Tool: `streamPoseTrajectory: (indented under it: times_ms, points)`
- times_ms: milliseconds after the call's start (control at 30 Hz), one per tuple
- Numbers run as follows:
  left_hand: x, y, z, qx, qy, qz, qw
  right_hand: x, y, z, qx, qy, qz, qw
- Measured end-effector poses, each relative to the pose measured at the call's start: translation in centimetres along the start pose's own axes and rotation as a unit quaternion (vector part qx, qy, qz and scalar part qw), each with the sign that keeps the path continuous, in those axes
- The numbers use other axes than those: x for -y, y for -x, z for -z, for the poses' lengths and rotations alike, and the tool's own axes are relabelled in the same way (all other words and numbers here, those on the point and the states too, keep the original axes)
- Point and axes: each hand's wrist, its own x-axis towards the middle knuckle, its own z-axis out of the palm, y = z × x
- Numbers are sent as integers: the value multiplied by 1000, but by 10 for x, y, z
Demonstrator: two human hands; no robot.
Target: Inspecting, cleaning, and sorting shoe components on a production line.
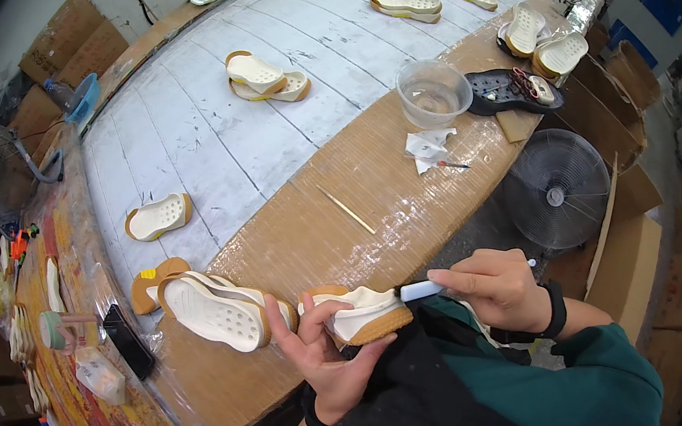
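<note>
My left hand (329,372) grips a white shoe sole with a tan bottom (375,324), its thumb and fingers around the near-left end. The sole is held up at the cardboard's near edge. Between the fingers and thumb of my right hand (498,291) is a small brush (421,290) with a pale blue handle. Its dark tip meets the sole's upper rim on the right. Beside my left hand, a pair of white and tan soles (213,311) lies on the cardboard, and another tan sole (149,287) sits behind it.
A thin stick (347,210), white paper (430,149) and a clear plastic tub (434,95) lie along the cardboard. A black sole (486,94) holds scissors. More soles (259,75) rest on the white surface (196,129). A fan (556,197) stands right; a phone (128,340) lies left.
</note>
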Motion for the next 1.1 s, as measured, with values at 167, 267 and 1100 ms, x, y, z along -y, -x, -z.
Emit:
streamPoseTrajectory:
  times_ms: [167,267,1100]
  points:
    - [-1,-3,-2,40,-8,6,999,12,-20,-3,22,-22,42,999]
    - [-4,-5,-8,-8,25,17,1000,9,-20,-7,9,-32,43,999]
    - [-2,-5,-17,54,-12,21,998,-8,-10,18,69,-23,5,997]
